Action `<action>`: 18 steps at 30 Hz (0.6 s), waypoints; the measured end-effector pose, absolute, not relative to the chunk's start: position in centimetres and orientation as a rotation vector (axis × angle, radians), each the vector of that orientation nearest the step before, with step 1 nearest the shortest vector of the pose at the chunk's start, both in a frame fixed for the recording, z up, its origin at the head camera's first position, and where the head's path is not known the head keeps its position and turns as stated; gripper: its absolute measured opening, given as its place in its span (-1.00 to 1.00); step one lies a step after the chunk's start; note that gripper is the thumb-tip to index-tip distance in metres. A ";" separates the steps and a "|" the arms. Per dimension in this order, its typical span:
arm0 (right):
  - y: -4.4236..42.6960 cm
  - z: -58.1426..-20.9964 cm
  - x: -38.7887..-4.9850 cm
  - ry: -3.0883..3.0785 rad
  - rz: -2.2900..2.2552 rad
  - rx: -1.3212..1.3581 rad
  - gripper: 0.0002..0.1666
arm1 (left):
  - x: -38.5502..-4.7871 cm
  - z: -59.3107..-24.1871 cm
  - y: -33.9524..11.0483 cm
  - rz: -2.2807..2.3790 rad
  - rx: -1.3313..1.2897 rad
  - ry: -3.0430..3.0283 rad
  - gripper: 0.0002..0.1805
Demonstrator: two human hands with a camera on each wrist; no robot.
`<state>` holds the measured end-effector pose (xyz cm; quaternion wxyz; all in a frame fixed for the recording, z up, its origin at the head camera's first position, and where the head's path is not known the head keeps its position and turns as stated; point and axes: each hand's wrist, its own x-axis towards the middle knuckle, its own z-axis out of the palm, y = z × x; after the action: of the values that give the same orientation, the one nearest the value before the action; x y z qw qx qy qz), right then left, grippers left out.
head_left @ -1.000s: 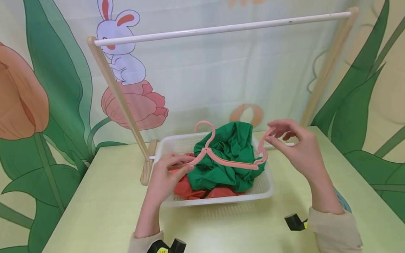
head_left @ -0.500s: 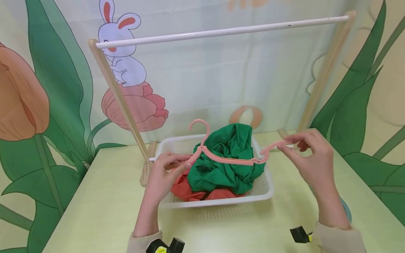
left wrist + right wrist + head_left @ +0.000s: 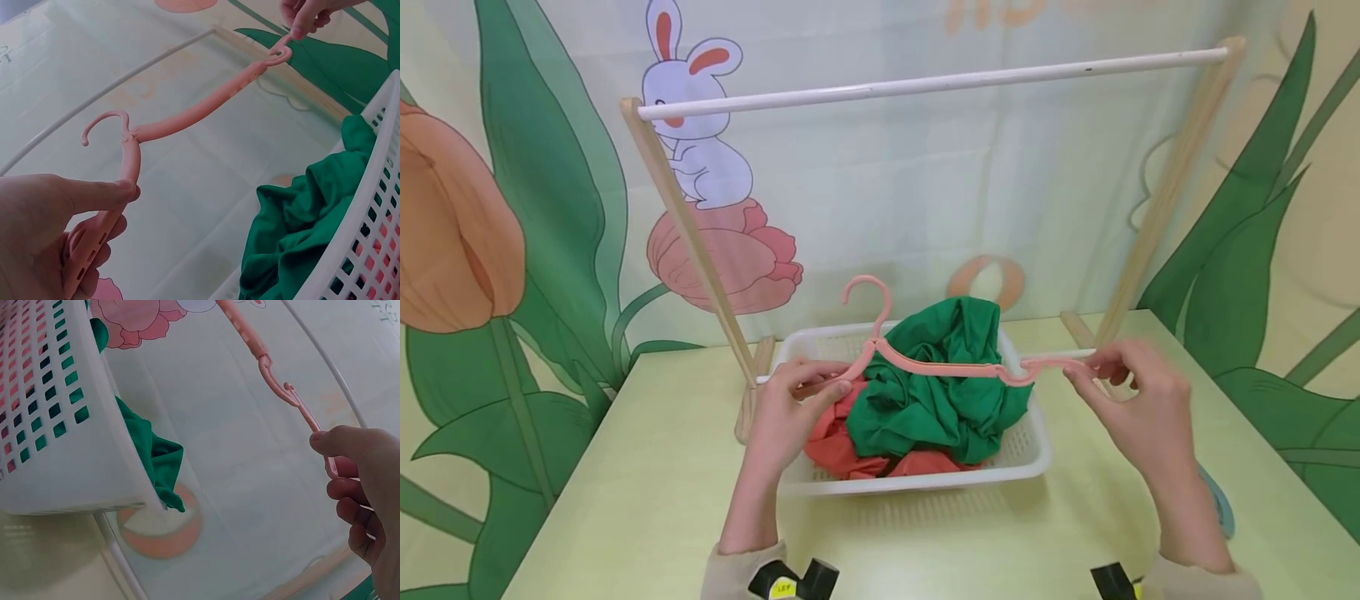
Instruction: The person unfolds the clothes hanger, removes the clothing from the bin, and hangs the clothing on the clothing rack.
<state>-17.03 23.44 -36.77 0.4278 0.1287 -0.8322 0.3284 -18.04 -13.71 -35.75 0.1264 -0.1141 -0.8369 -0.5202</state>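
Pink hanger (image 3: 940, 368) held out level above a heaped white basket (image 3: 1039, 454)

A person spans the hanger from end to end over a pale table (image 3: 647, 475). The left hand (image 3: 782, 417) is wrapped round one slotted arm, thumb pressed against its side; the right hand (image 3: 1142, 408) pinches the slim far tip between thumb and finger. The two grips look suited to different jobs: the fuller hold on the left seems to carry and steady the frame, while the lighter pinch seems to guide the end piece, which appears jointed where it bends just inside the right fingertips. Holding both ends likely stops the arms from sagging or twisting.

Between the hands, nearer the left, the hook (image 3: 889, 300) stands upright, its mouth toward the left hand's side and free of any finger. Below and between both hands, green cloth (image 3: 940, 408) lies bunched in the basket, with red cloth (image 3: 835, 450) showing lower down, mostly toward the left hand; the walls presumably corral the pile. The hanger hangs clear of it, perhaps to avoid snagging.

Beyond and above both hands runs a white rod (image 3: 940, 82) on wooden posts, the left post (image 3: 692, 242) past the left hand and the right post (image 3: 1175, 183) past the right. A blue thing (image 3: 1219, 504) beside the right forearm is too hidden to identify.
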 end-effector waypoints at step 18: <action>22.9 -37.1 -16.2 -2.221 0.807 0.135 -0.67 | -18.2 -36.0 -13.7 -1.473 -0.339 -2.470 -0.73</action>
<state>-16.24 22.89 -37.06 0.3779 0.0527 -0.8687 0.3158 -18.22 -13.73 -36.05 0.1224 -0.1161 -0.8465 -0.5049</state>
